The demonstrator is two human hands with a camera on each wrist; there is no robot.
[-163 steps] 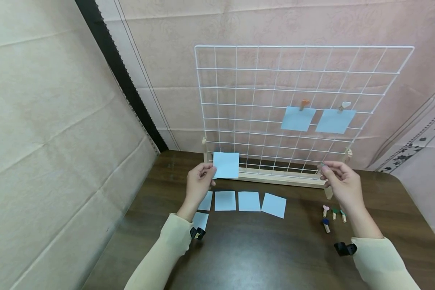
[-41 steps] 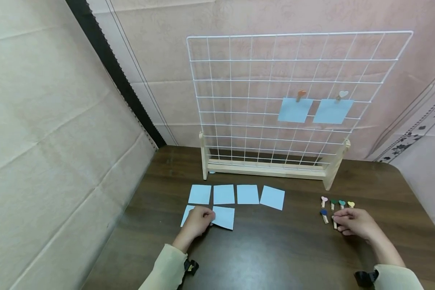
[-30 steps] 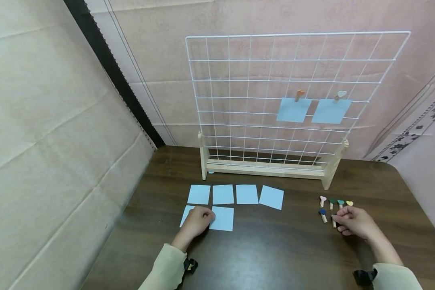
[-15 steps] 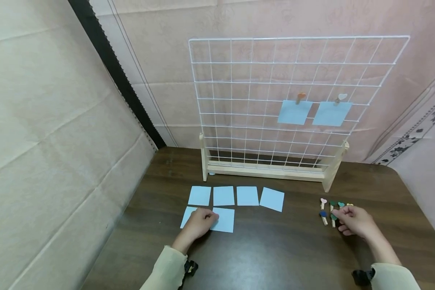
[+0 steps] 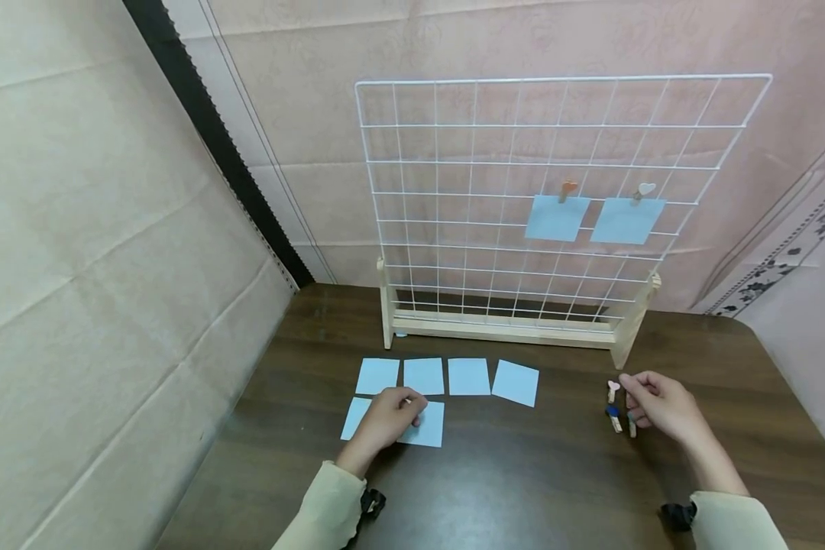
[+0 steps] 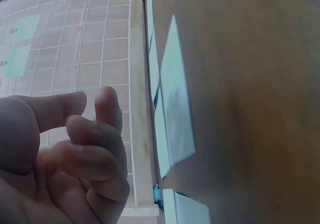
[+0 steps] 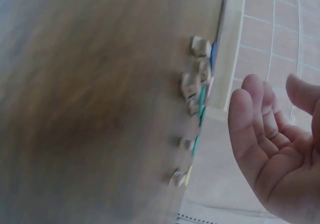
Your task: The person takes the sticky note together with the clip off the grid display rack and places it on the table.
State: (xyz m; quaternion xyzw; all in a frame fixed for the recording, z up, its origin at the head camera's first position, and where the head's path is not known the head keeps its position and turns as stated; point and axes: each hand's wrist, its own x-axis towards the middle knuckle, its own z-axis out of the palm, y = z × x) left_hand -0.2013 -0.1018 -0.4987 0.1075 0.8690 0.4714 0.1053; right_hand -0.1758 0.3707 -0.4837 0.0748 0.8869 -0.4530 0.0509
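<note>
Over the lower row of blue paper squares hangs my left hand (image 5: 387,416). In the left wrist view its fingers are loosely bent, thumb and index apart, holding nothing. Just beneath it lies the right lower paper square (image 5: 431,429), with another paper square (image 5: 354,416) to its left; the hand partly hides both. My right hand (image 5: 663,409) hovers over small heart-topped clothespins. In the right wrist view the thumb stands away from fairly straight fingers, with nothing between. Beside it show a pink clothespin (image 5: 613,389) and a blue clothespin (image 5: 613,414); other clothespins (image 7: 186,143) appear in the right wrist view.
A white wire grid rack (image 5: 467,206) on a wooden base (image 5: 509,328) stands at the back. Two paper squares (image 5: 557,218) hang on it from an orange clothespin (image 5: 567,188) and a white clothespin (image 5: 644,189). An upper row of paper squares (image 5: 469,376) lies before the base.
The paper square my left hand held by the rack now lies in the lower row. My right hand has let go of a green clothespin on the table. Both hands have lifted slightly.
</note>
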